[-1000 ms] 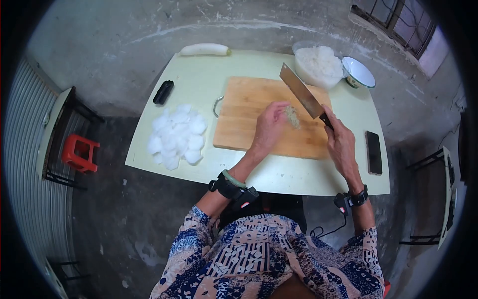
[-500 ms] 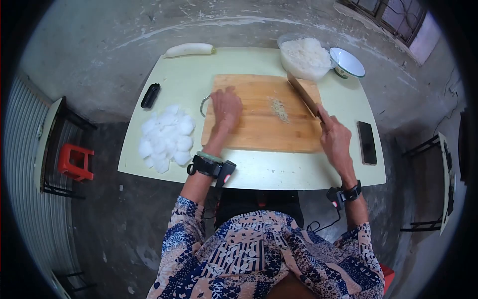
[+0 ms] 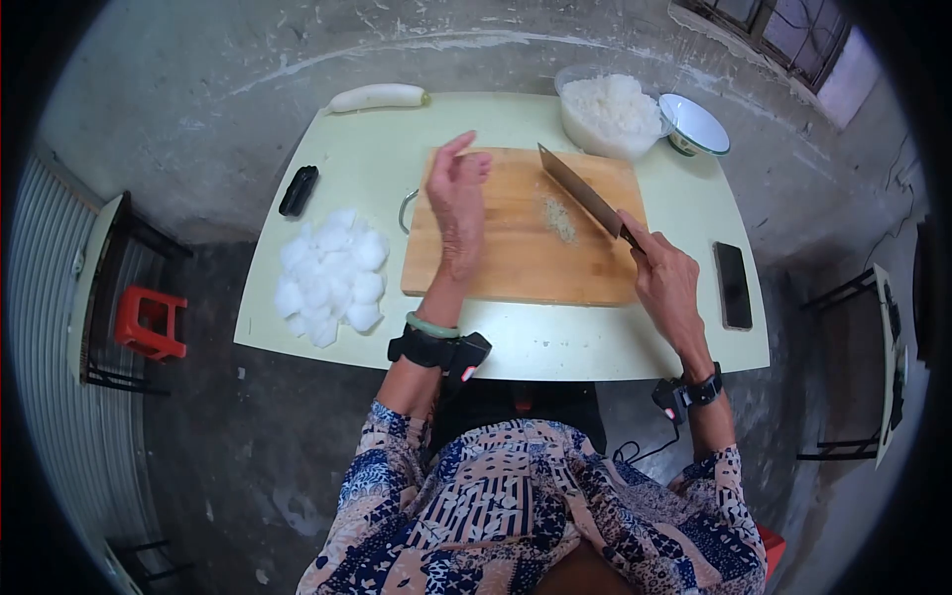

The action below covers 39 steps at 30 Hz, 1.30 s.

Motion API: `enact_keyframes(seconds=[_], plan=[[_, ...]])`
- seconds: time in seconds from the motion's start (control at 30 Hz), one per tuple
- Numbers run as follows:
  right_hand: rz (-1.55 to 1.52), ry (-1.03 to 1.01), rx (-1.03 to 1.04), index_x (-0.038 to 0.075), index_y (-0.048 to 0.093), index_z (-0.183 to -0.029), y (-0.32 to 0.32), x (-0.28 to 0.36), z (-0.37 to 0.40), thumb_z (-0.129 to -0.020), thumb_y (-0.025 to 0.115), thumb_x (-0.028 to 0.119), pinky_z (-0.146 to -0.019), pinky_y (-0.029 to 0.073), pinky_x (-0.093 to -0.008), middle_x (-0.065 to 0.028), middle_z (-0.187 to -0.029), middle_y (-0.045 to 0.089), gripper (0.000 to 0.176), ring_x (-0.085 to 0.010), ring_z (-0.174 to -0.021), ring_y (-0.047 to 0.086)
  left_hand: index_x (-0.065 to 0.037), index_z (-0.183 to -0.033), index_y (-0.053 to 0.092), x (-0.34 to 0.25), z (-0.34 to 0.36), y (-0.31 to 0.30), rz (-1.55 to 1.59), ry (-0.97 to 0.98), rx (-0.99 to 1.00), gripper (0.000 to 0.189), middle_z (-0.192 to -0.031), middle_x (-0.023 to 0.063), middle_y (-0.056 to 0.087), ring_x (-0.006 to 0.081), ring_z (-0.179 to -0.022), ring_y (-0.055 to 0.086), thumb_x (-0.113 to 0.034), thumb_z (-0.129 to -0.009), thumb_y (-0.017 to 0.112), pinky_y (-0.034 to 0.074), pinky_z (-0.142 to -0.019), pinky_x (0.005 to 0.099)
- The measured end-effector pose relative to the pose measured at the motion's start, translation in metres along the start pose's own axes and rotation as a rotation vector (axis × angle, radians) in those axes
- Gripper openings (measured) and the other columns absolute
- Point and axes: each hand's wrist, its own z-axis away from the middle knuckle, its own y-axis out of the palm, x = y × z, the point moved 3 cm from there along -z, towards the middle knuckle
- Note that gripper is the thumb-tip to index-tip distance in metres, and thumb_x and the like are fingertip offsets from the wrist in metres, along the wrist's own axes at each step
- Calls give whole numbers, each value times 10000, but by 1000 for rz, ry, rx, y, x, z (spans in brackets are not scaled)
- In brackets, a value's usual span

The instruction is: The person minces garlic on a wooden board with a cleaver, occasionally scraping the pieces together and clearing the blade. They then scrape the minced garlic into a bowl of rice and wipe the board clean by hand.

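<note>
Over the left part of the wooden cutting board (image 3: 516, 270), my left hand (image 3: 458, 203) is raised with its fingers apart and nothing in it. My right hand (image 3: 666, 283) grips the handle of a cleaver (image 3: 585, 190), whose blade slants up and left over the board's right part. Small pale chopped bits (image 3: 560, 220) lie on the board just left of the blade. White thin slices (image 3: 332, 278) are piled on the table left of the board.
A white radish (image 3: 379, 97) lies at the back left, above a black object (image 3: 298, 190). A bowl of white shreds (image 3: 613, 114) and an empty bowl (image 3: 694, 126) stand back right. A phone (image 3: 733, 286) lies at right; a red stool (image 3: 152, 321) stands left.
My left hand has lifted and turned, moving slightly right and away from me. The cleaver has shifted left, its blade now nearer the chopped bits.
</note>
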Motion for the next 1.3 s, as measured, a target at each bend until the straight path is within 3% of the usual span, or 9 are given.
enact_keyframes(seconds=[0.3,0.33,0.5,0.6,0.77,0.87,0.97,1.03,1.3], plan=[[-767,-140,129,89,478,-1493,14,68,10,-978,521,-9,-978,493,-447,-276,-1331,607,526,-461,-1112,631,8,-1287,585,-57,-1,-39,-18,209,-297,323,-980,95,691,160,-903,641,-57,-977,522,534,-877,317],[-747,-46,287,75,483,-1498,18,74,8,-994,509,-13,-1101,428,-360,-222,-1412,599,512,-327,-1304,592,7,-1285,582,-57,1,-39,-13,189,-294,323,-978,94,688,162,-904,639,-57,-974,522,533,-882,320],[-625,111,250,122,529,-1477,25,57,2,-989,503,6,-896,501,-339,-229,-1146,706,502,-308,-924,680,8,-1277,586,-46,8,-33,-10,124,-240,318,-967,93,681,163,-898,637,-63,-974,525,528,-877,316],[-424,226,209,107,534,-1457,-2,48,4,-971,522,8,-853,518,-449,-284,-1048,694,496,-447,-974,678,7,-1275,586,-41,7,-31,-8,113,-240,315,-965,93,680,161,-900,635,-65,-974,528,525,-872,312],[-539,132,50,93,524,-1463,0,42,10,-963,522,-14,-863,516,-454,-280,-1117,684,512,-447,-1006,677,4,-1277,584,-39,8,-34,38,156,-294,313,-964,94,680,162,-904,633,-69,-977,534,520,-868,311],[-682,42,153,85,514,-1478,9,74,5,-987,522,3,-1005,478,-351,-220,-1282,677,498,-327,-1099,683,-1,-1278,583,-44,14,-37,14,203,-342,310,-960,90,678,164,-902,633,-71,-979,537,517,-869,313],[-730,-57,145,88,509,-1480,39,95,-11,-986,523,13,-984,491,-374,-245,-1254,675,501,-360,-1075,682,-5,-1279,582,-47,17,-41,-4,203,-353,309,-955,82,676,164,-903,634,-69,-980,535,515,-870,318],[-736,-93,183,55,504,-1468,55,100,-21,-955,527,45,-817,503,-484,-328,-1001,657,513,-460,-907,657,-8,-1282,580,-47,19,-45,-10,202,-358,309,-953,76,675,162,-902,633,-70,-984,528,513,-866,314],[-587,134,18,86,516,-1464,45,43,-13,-943,540,34,-827,503,-485,-330,-979,657,524,-471,-909,654,-4,-1269,593,-39,18,-71,-76,181,-380,304,-950,78,675,156,-883,621,-74,-982,519,508,-859,311]])
